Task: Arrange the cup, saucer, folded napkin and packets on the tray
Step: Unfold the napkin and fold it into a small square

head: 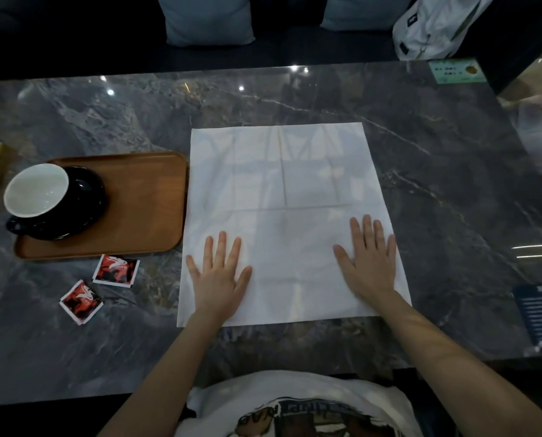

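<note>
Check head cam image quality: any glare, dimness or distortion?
Head view: dim overall; small ceiling-light glints on the glossy marble table at its far edge; wide-angle bowing curves the table edges; window-like reflections wash over the white napkin; both packets slightly soft.

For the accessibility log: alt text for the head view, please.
Both hands, left and right, press flat on an unfolded white napkin on a marble table. To its left, a tray holds a cup on a saucer; two packets lie off the tray.
</note>
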